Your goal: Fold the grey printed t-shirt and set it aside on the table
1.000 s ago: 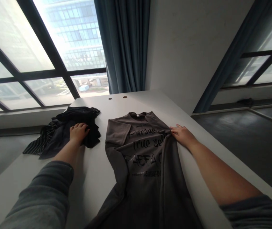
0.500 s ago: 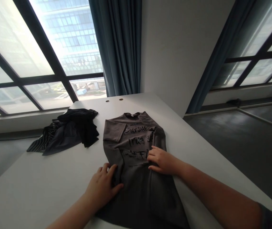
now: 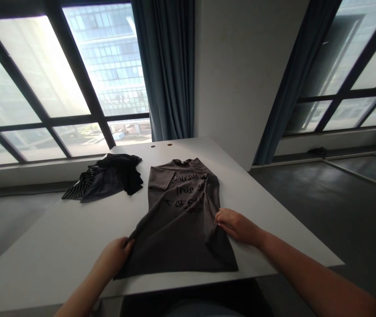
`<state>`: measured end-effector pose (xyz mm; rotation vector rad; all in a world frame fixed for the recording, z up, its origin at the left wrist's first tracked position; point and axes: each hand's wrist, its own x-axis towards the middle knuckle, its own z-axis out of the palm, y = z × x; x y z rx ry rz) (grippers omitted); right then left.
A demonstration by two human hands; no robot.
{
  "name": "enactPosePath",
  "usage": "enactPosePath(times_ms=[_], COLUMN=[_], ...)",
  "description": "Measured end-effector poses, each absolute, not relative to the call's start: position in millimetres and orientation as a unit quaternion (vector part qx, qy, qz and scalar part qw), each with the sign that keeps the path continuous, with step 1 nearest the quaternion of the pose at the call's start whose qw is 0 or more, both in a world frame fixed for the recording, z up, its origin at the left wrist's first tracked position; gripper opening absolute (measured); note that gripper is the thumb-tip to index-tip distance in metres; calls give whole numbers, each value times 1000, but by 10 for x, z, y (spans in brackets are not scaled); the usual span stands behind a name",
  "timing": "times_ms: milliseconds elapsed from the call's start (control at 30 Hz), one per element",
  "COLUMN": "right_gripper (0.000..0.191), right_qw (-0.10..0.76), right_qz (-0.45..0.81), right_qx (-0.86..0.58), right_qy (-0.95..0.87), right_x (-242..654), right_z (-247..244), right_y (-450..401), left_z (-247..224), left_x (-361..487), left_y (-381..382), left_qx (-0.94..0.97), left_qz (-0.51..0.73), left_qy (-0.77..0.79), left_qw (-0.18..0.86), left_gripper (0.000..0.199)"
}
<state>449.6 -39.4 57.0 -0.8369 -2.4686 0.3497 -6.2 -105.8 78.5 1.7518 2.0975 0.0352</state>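
Note:
A dark grey T-shirt point(image 3: 178, 211) with black lettering lies flat on a white table point(image 3: 59, 251), its collar towards the far side and its lower part fanned out towards me. My left hand point(image 3: 112, 256) holds the shirt's lower left edge between its fingers. On the opposite side, my right hand point(image 3: 237, 226) grips a folded edge of the fabric, with its fingertips curled over the fold. One sleeve lies folded across the chest, and the other side of the shirt is doubled over.
A loose heap of dark clothes point(image 3: 115, 176) with a striped piece sits left of the shirt, close to it. Two round holes point(image 3: 160, 144) mark the far table edge. The near table edge runs just below my hands. Beyond the right edge is a grey floor point(image 3: 320, 202).
My left hand has moved from the shirt's middle out to its left edge and lifted it, spreading the lower part wider. My right hand has shifted slightly outward. The view has tilted up.

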Motion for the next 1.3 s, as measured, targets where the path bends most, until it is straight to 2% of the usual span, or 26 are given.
enactPosePath(times_ms=[100, 200, 300, 367, 433, 567, 667, 767, 900, 1133, 1200, 1300], right_gripper=[22, 21, 21, 24, 30, 50, 45, 42, 41, 36, 34, 32], right_qw=[294, 266, 208, 209, 222, 133, 95, 103, 139, 246, 225, 135], right_qz=[116, 102, 96, 83, 80, 122, 128, 139, 121, 16, 37, 103], right_qx=[-370, -418, -450, -478, -495, -453, -457, -466, -509, -524, -510, -493], right_qy=[-874, -863, -863, -849, -836, -873, -875, -868, -841, -815, -829, -853], right_x=[4805, 5196, 5498, 5542, 5444, 5120, 5081, 5206, 5363, 5640, 5684, 5665], right_z=[595, 539, 480, 485, 524, 590, 575, 554, 602, 882, 916, 853], right_y=[-597, -783, -948, -1056, -1153, -1254, -1243, -1207, -1179, -1297, -1371, -1496], left_z=[756, 708, 660, 643, 643, 670, 673, 650, 604, 804, 874, 891], left_x=[-164, -255, -320, -313, -256, -117, -142, -252, -361, -536, -556, -518], left_y=[-1203, -1322, -1450, -1540, -1619, -1712, -1738, -1751, -1715, -1570, -1578, -1648], left_qx=[622, 619, 616, 648, 719, 833, 828, 821, 828, 782, 799, 831], left_qz=[15, -6, -30, 1, 53, 43, 39, 52, 70, 154, 139, 74], left_qy=[748, 752, 770, 757, 690, 532, 528, 532, 525, 592, 570, 524], left_qw=[232, 229, 163, 87, 55, 149, 185, 199, 187, 122, 128, 174], left_gripper=[43, 38, 29, 27, 28, 31, 30, 27, 14, 27, 28, 28])
